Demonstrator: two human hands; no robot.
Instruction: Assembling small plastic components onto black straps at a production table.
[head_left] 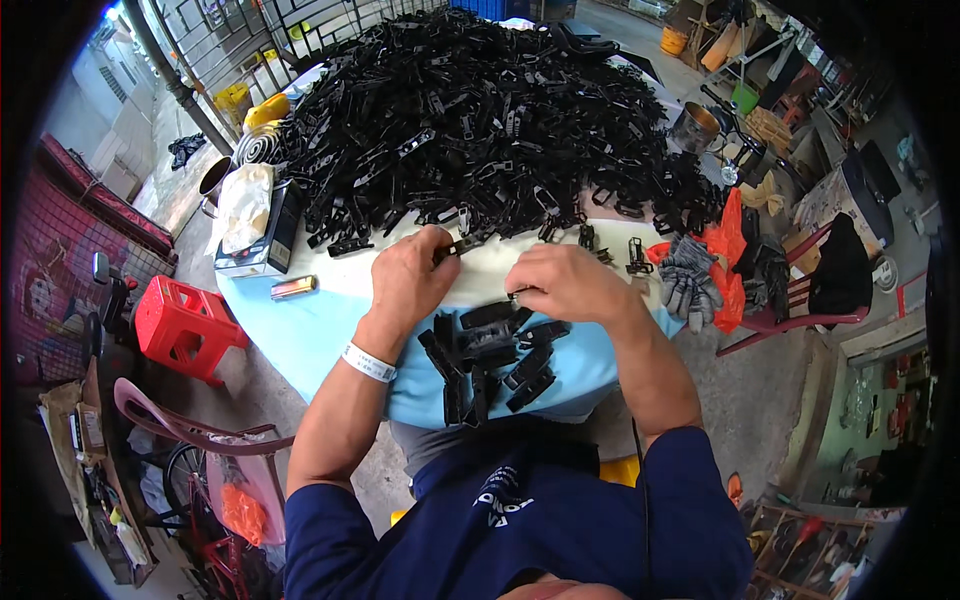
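Note:
My left hand point(412, 275) is closed at the near edge of a large heap of black plastic clip-like parts point(470, 120). Between its thumb and fingers it pinches one small black plastic part point(462, 245), which points to the right. To the right, my right hand point(562, 283) has its fingers curled in a pinch just above the cloth; a small dark bit shows at the fingertips, too small to name. Below and between both hands, several larger black plastic pieces point(487, 338) lie loosely grouped on the light blue part of the cloth. A few loose parts point(638, 257) lie to the right.
The cloth-covered table point(300, 335) also bears a small box point(262, 240), a gold-and-red cylinder point(293, 288) and grey gloves point(690, 280) beside an orange plastic bag point(728, 265). A red stool point(185, 325) stands left, a dark red chair point(800, 310) right.

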